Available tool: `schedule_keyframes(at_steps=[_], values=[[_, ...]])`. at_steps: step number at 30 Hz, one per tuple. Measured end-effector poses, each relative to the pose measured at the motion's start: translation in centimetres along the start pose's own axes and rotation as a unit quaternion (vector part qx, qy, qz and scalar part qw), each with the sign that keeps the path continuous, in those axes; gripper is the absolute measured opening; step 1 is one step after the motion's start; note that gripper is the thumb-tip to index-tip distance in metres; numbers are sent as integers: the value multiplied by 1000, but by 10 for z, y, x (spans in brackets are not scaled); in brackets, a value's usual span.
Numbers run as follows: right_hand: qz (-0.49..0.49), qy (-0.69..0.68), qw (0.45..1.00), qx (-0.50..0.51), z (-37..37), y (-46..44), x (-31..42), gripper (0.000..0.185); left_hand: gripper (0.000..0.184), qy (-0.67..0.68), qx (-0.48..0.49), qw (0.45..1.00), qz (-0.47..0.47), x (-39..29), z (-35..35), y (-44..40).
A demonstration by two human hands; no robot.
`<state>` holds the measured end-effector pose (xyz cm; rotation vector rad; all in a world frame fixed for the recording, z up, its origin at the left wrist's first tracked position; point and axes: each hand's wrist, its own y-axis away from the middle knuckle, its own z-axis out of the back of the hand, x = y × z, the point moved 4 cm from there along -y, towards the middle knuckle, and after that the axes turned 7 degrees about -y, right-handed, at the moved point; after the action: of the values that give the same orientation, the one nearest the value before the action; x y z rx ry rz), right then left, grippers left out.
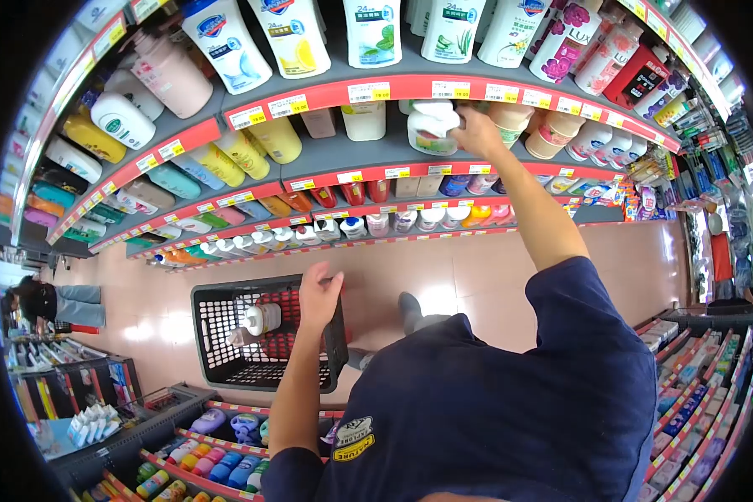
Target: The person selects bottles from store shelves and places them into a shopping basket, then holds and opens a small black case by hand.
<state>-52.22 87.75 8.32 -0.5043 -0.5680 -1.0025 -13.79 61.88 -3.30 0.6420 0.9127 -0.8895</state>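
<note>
My right hand (477,132) reaches to the second shelf and is closed at the cap of a white pump bottle (432,130) with a green label. Beside it on the right stands a cream tub-like bottle (510,119), and a white and green bottle (364,121) is to the left. My left hand (320,293) hangs in the air over the near edge of a black shopping basket (217,381), fingers apart and holding nothing. Inside the basket lies a white bottle (264,318).
Large body wash bottles (375,33) line the top shelf (343,82). Lower shelves hold more bottles. At the far left a person (67,304) is in the aisle. Product racks (703,385) stand at lower right, with more shelves at lower left.
</note>
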Motion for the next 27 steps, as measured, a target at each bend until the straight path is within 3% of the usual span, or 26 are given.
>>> schedule_keyframes(at_steps=[1, 5, 9, 13, 15, 16, 19, 20, 22, 27], values=[[86, 53, 994, -38, -3, 8, 9, 40, 47, -6, 8, 1000, -9, -21, -1, -7], [151, 50, 986, -45, -5, 43, 49, 28, 56, 22, 21, 996, -84, -83, -6, -34], [181, 61, 980, -54, -1, 68, 91, 33, 67, 5, -7, 984, -179, -132, -1, -46], [201, -8, 980, 6, -11, 88, 131, 29, 81, -50, -18, 971, -232, -163, 10, -47], [286, -12, 958, 32, -28, 99, 148, 29, 85, -48, -17, 950, -308, -162, 21, -43], [270, -47, 960, 62, -38, 110, 167, 29, 84, -56, -14, 946, -318, -150, 23, -40], [287, -99, 944, 125, -81, 140, 196, 30, 75, -103, -23, 959, -265, -121, 52, -7], [311, -112, 933, 146, -97, 148, 205, 29, 73, -124, 8, 973, -196, -103, 62, 0], [325, -117, 917, 199, -127, 167, 224, 28, 72, -127, 37, 979, -154, -76, 81, 24], [322, -135, 878, 327, -214, 208, 247, 26, 67, -129, -20, 991, -10, -4, 106, 90]])
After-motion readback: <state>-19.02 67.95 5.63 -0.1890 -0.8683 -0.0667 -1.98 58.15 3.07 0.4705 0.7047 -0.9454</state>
